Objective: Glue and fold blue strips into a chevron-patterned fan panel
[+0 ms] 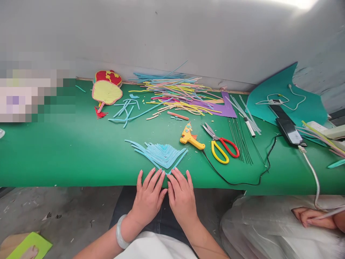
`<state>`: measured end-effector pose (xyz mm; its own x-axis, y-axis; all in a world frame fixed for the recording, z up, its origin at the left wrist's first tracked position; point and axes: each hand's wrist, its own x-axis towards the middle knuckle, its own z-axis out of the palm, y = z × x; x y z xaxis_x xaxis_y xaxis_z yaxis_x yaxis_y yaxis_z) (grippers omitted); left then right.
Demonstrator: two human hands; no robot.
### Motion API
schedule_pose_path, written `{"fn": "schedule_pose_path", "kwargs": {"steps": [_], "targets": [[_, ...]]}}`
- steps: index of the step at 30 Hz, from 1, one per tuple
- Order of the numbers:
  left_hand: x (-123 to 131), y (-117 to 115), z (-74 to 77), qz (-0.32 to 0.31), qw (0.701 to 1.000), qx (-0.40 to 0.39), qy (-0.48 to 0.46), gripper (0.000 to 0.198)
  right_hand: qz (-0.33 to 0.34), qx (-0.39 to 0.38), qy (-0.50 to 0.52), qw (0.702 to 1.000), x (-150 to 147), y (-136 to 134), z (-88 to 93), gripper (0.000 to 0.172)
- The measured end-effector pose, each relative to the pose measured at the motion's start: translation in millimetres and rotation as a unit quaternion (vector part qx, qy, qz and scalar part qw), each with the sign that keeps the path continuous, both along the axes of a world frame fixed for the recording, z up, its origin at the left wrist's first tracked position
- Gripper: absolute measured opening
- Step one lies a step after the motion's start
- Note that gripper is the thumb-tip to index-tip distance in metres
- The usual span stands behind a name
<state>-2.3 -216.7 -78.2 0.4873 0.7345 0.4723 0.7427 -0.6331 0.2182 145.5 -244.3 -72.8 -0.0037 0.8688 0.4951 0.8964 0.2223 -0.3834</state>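
At the front edge of the green table, my left hand [149, 192] lies palm down with fingers stretched out. Beside it my right hand [182, 192] rests the same way, its fingers extended. The fingertips of both touch a bent light-blue pipe cleaner [176, 166] that makes a V. Just beyond it lies a V-shaped piece of nested light-blue pipe cleaners [161, 154], with longer strands sticking out to the left. A yellow glue gun [192, 136] lies to the right of this piece. Scissors [219, 142] with one red and one yellow handle lie half open beside the gun.
A pile of coloured pipe cleaners [178, 93] runs along the wall. Fan-shaped crafts [107, 91] lie at back left. Thin green wires [241, 144], a marker [249, 127] and a phone [291, 131] with cables are on the right. Another person's hand [314, 217] shows at lower right.
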Motion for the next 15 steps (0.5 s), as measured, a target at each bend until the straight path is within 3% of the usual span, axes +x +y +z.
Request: {"fn": "schedule_pose_path", "kwargs": {"steps": [15], "targets": [[1.2, 5.2, 3.8, 0.019, 1.000, -0.004, 0.014, 0.045, 0.000, -0.004, -0.003, 1.000, 2.6, 8.8, -0.3, 0.036]]}}
